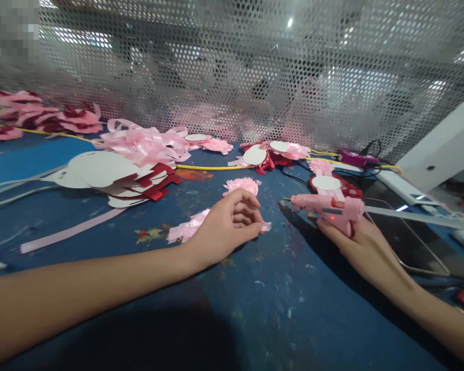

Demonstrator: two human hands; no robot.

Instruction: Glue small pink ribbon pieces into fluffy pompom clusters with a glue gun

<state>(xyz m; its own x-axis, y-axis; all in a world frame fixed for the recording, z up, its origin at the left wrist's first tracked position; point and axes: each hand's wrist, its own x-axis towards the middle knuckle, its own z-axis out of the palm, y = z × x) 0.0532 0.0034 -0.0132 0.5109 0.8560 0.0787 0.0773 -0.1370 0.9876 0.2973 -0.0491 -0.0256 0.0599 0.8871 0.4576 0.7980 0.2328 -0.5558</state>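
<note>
My left hand [232,221] is closed over the blue table, its fingers curled and thumb pressed in. The short end of a pink ribbon piece [266,226] sticks out at its fingertips. Behind that hand lies a frilled pink ribbon rosette [244,184], partly covered by the fingers. More folded pink ribbon [189,228] shows beside the left wrist. My right hand [359,245] grips a pink hot glue gun [328,205] by its handle. Its metal nozzle points left toward my left hand, and a small red light glows on its body. A long translucent glue stick [413,214] extends from its rear.
White and red card cutouts [104,169] are stacked at left, near a pile of pink ribbon loops [143,141]. Finished-looking rosettes with white discs [255,154] line the back. A yellow cord [209,167] runs along the table before a perforated metal screen [232,67].
</note>
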